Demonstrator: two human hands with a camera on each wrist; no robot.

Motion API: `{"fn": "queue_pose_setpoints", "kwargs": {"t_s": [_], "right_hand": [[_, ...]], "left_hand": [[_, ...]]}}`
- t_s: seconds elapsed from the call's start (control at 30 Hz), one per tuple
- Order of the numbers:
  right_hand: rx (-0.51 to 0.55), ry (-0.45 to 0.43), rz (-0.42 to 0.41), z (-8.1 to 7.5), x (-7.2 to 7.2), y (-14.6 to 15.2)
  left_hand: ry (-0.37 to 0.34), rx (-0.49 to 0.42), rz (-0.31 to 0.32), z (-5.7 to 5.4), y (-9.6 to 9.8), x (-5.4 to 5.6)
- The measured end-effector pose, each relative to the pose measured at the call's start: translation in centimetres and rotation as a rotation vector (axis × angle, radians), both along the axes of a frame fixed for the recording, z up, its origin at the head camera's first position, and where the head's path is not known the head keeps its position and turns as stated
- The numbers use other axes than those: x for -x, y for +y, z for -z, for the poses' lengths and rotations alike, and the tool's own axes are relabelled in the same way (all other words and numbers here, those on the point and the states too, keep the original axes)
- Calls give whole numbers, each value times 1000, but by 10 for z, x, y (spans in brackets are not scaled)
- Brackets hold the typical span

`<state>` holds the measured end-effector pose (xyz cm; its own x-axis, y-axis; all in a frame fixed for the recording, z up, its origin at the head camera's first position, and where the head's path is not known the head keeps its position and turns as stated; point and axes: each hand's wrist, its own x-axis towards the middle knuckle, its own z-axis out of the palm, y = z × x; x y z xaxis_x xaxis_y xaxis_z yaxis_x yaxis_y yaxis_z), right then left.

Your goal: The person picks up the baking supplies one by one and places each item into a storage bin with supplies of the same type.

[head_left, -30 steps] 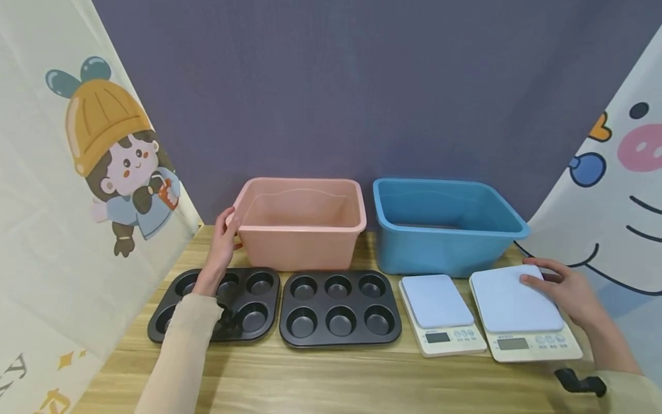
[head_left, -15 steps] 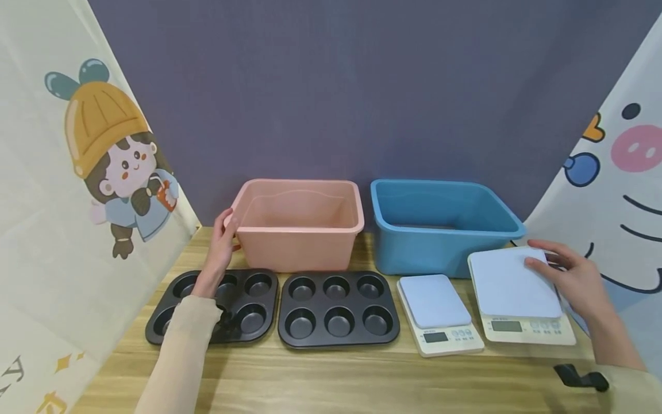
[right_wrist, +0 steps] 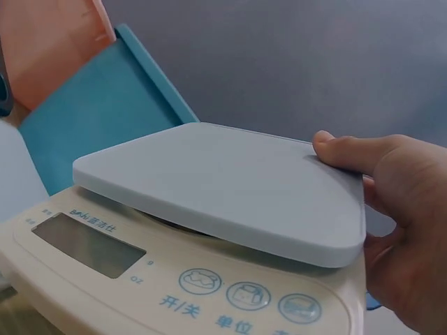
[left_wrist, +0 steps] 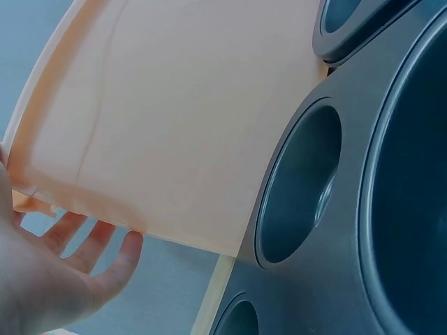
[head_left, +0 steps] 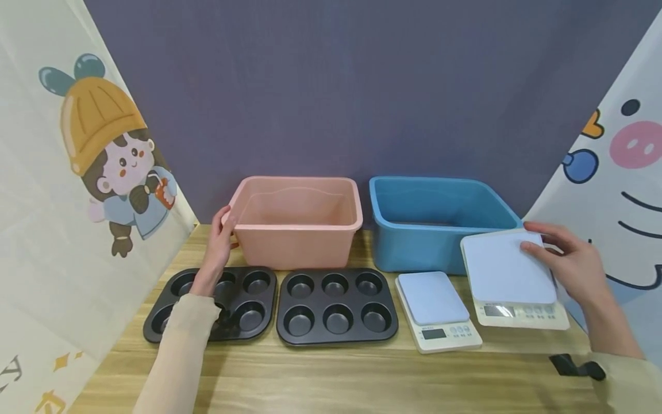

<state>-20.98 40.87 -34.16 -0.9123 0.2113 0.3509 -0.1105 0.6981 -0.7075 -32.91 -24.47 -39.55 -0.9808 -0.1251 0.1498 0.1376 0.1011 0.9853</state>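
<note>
My right hand [head_left: 574, 264] holds a white kitchen scale [head_left: 509, 270] by its right edge, thumb on top of the weighing plate and fingers around the side. The scale is raised off the table in front of the blue bin [head_left: 414, 250]. In the right wrist view its display [right_wrist: 91, 244] and round button marks show. A second kitchen scale [head_left: 434, 299] lies on the table to its left. My left hand [head_left: 217, 244] grips the left edge of a pink bin [head_left: 297, 247]; in the left wrist view its curved fingers [left_wrist: 105, 255] touch the bin's outer wall.
Two black muffin tins lie in front of the pink bin, the left tin [head_left: 269, 299] partly under my left forearm and the right tin [head_left: 336, 339] beside it. A dark cloth [head_left: 336, 86] hangs behind the wooden table [head_left: 310, 379], and printed curtains flank both sides.
My right hand has lifted the right-hand kitchen scale upward and back, closer to the blue bin. My left hand stays at the pink bin's edge.
</note>
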Motion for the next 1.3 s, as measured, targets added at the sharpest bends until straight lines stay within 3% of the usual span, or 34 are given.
{"fn": "queue_pose_setpoints", "kwargs": {"t_s": [0.13,0.4,0.6,0.83,1.3], "right_hand": [[27,49,-22,-5,1,-7],[47,95,-53,-14,5,-20],[29,95,-62,-22,8,-31],[-1,119,-74,-32,13,-45],[-34,180,-109,-45,26,-66]], "left_hand": [[-2,-14,6,-7,3,-6],[-2,26,-32,7,-2,5],[-11,15,-17,-8,5,-9],[38,47,-50,12,-2,7],[38,53,-50,13,-2,6]]}}
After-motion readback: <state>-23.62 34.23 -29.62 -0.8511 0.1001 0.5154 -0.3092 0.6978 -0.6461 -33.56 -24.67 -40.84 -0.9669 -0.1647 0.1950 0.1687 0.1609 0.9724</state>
